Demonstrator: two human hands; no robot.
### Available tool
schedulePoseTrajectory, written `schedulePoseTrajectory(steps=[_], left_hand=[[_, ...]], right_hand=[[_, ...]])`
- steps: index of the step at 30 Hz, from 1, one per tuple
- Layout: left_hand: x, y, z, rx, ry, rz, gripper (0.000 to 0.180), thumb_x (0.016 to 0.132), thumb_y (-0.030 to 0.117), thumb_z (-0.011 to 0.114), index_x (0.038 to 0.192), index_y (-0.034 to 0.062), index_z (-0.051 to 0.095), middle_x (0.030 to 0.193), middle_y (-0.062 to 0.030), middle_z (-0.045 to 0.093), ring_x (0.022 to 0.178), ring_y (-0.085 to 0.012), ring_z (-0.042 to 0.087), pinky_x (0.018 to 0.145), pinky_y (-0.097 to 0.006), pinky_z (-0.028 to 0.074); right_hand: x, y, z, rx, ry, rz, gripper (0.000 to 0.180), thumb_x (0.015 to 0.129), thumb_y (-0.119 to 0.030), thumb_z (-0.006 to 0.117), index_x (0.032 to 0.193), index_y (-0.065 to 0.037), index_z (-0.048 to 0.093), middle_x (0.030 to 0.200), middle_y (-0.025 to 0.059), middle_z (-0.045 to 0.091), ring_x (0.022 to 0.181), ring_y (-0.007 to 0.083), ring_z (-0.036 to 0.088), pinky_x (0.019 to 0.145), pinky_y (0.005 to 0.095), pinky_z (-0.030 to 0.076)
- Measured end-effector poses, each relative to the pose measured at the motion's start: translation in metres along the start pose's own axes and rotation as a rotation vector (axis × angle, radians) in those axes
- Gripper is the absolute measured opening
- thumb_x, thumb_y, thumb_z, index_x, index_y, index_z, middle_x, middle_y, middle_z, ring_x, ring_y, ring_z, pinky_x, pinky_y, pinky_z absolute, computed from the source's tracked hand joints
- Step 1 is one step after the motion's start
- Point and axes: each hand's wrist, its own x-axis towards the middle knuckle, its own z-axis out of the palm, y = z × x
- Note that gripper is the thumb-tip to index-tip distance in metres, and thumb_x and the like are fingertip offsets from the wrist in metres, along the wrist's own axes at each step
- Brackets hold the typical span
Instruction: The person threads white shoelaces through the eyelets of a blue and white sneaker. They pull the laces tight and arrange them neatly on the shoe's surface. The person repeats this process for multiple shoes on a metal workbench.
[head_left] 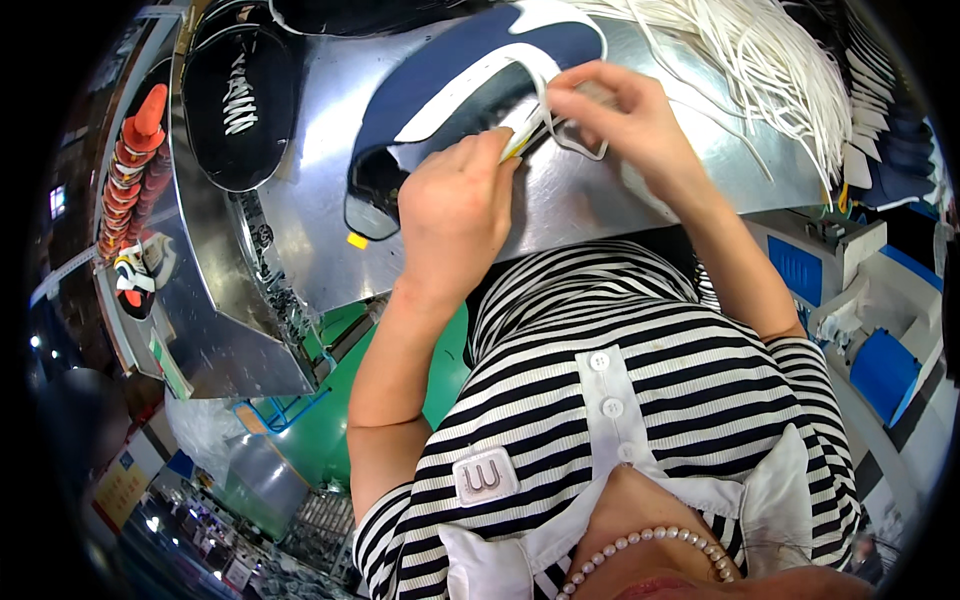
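A navy shoe upper with a white curved stripe lies on the metal table. My left hand is closed round the upper's near edge, where a strip of white and yellow shows past the fingers. My right hand is just to the right, thumb and fingertips pinched on a white shoelace. A loop of the lace hangs below those fingers. The exact spot where the lace meets the upper is partly hidden by my hands.
A thick bundle of loose white laces lies at the back right. A black shoe upper with white lacing lies at the left. Beyond it stand stacked red-orange shoe parts. Blue-and-grey equipment is at the right, below the metal table.
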Motion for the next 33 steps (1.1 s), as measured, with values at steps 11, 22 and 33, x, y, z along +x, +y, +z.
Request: schedulePoseTrajectory(steps=[11,22,33], left_hand=[[0.014,-0.008,-0.025,-0.046,0.255,-0.098,0.018,0.086,0.007,0.067,0.103,0.0024,0.066,0.080,-0.0171,0.067,0.069,-0.0303,0.066,0.065,-0.036,0.050],[0.017,-0.004,-0.022,-0.306,-0.116,-0.197,0.020,0.088,0.011,0.067,0.106,0.0041,0.064,0.084,-0.0165,0.066,0.071,-0.0237,0.065,0.065,-0.032,0.050],[0.026,0.023,-0.015,0.049,-0.205,-0.008,0.027,0.091,0.018,0.063,0.108,-0.0022,0.064,0.088,-0.0159,0.068,0.075,-0.0319,0.066,0.069,-0.039,0.050]], right_hand=[[-0.057,-0.004,-0.046,-0.493,-0.168,-0.158,0.017,0.091,-0.018,0.067,0.090,-0.001,0.069,0.070,-0.0015,0.051,0.063,0.0060,0.043,0.057,0.0239,0.035],[-0.128,0.011,-0.080,-0.341,-0.261,-0.090,0.012,0.078,-0.005,0.074,0.090,-0.001,0.073,0.084,0.0070,0.067,0.078,0.0164,0.062,0.072,0.0292,0.048],[0.010,0.008,-0.018,-0.174,0.000,-0.304,0.018,0.085,-0.011,0.074,0.099,0.000,0.072,0.088,0.0014,0.072,0.073,0.0023,0.058,0.062,0.0189,0.046]])
